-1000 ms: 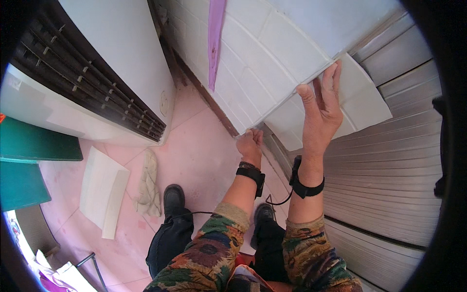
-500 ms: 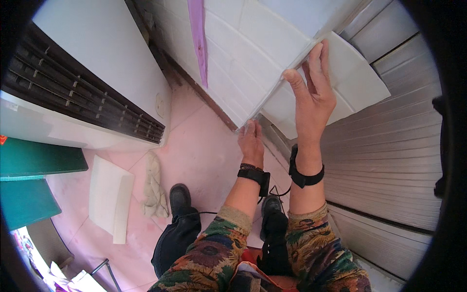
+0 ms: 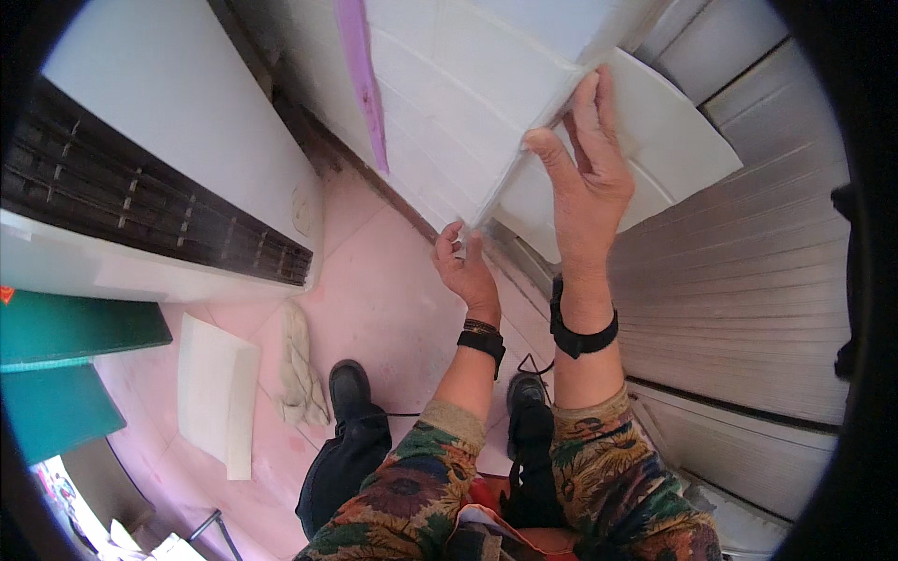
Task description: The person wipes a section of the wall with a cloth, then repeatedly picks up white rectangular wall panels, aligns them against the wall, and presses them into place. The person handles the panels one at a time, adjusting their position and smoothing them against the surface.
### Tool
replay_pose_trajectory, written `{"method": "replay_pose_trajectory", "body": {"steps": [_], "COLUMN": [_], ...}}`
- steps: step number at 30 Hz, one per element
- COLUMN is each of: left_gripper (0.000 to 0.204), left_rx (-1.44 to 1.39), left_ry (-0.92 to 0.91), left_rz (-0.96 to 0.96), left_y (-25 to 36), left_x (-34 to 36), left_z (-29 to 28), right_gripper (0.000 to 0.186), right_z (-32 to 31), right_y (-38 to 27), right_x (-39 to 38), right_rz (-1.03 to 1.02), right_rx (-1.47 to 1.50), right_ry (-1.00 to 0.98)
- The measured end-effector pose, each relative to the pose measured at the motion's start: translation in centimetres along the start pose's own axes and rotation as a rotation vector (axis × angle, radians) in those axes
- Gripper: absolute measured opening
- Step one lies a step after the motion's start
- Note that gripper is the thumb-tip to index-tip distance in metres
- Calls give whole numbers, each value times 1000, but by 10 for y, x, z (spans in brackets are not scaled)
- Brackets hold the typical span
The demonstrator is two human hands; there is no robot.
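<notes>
A white brick-patterned wall panel [image 3: 449,112] covers the wall left of the corner. Round the corner, a white sheet flap [image 3: 678,140] stands out on the right side, its far edge curved and loose. My right hand [image 3: 594,187] grips the panel at the corner edge, thumb on one side and fingers stretched up along it. Lower down, my left hand [image 3: 470,279] is by the bottom end of that corner, fingers bent and apart. Its fingertips are near or touching the panel's lower edge; I cannot tell which. A purple strip [image 3: 363,84] runs down the panelled wall.
A white appliance with a dark grille [image 3: 159,196] stands at left, above green boxes [image 3: 75,332]. On the pink tiled floor [image 3: 393,266] lie a white offcut sheet [image 3: 217,393] and a crumpled pale cloth [image 3: 301,369]. Ribbed grey panelling [image 3: 739,280] rises on the right.
My left hand has shifted slightly left, and its fingers have spread from the panel's bottom corner. My right hand keeps its hold on the corner edge. The view has shifted slightly.
</notes>
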State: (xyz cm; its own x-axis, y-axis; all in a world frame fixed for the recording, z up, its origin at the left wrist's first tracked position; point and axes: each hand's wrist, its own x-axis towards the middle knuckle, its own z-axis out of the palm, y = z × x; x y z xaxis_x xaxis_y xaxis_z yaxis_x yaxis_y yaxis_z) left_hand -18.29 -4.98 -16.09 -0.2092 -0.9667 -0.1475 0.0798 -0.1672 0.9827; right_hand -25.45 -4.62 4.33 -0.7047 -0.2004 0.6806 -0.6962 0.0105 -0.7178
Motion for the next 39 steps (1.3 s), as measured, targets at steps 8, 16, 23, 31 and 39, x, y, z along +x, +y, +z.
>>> {"method": "replay_pose_trajectory", "body": {"steps": [8,16,23,31,39], "left_gripper": [24,20,14,11,15], "left_rx": [255,302,315,257,348], "left_ry": [-85,-163,-155,-172,-55], "left_rz": [288,492,482,431,505], "left_y": [22,46,56,55,71], "left_x": [8,5,8,13,10], "left_z": [-5,0,0,1,3], "right_gripper": [62,63,64,64,62], "right_z": [-3,-5,-6,-9,-11], "right_y": [-5,-10,-17,-18,-18], "right_x": [1,0,1,2,2], "right_rz": [4,44,89,79,154], "right_rx": [-45,-45,-6,-40,-55], "right_ry": [-2,-7,-26,-31,-54]}}
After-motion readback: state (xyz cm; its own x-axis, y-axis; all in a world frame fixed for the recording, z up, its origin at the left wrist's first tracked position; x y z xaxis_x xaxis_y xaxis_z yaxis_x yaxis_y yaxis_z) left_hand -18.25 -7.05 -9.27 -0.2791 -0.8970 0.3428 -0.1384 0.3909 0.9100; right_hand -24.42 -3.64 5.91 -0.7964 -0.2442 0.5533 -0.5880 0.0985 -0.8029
